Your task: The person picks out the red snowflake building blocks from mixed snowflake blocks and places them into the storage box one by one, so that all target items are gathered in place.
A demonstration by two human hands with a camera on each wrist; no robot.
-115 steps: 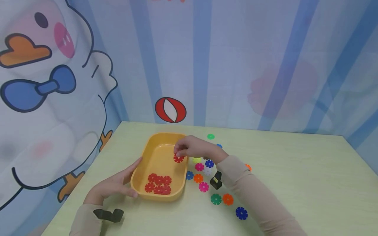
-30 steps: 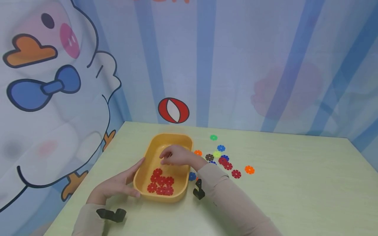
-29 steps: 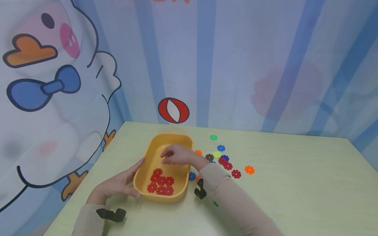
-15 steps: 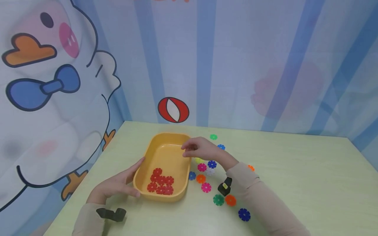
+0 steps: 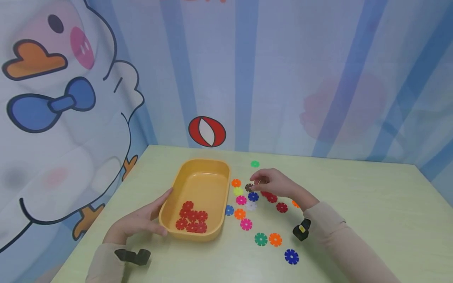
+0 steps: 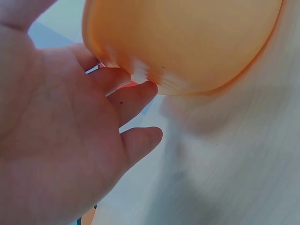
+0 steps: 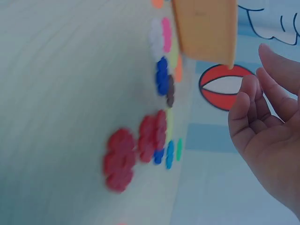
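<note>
The right hand [image 5: 274, 182], fingers loosely bent and pinching nothing, hovers over the right side of the table [image 5: 371, 212], above two red discs [image 5: 271, 198] that touch or overlap; a single red disc [image 5: 282, 207] lies nearer. More red pieces [image 5: 192, 215] sit in the near end of the yellow tray [image 5: 201, 188], which the left hand [image 5: 136, 224], fingers spread, touches at its near-left corner. The discs look light, stiff, smooth and hard to break; thin and flat-lying, they are best pinched by opposite notched edges.
</note>
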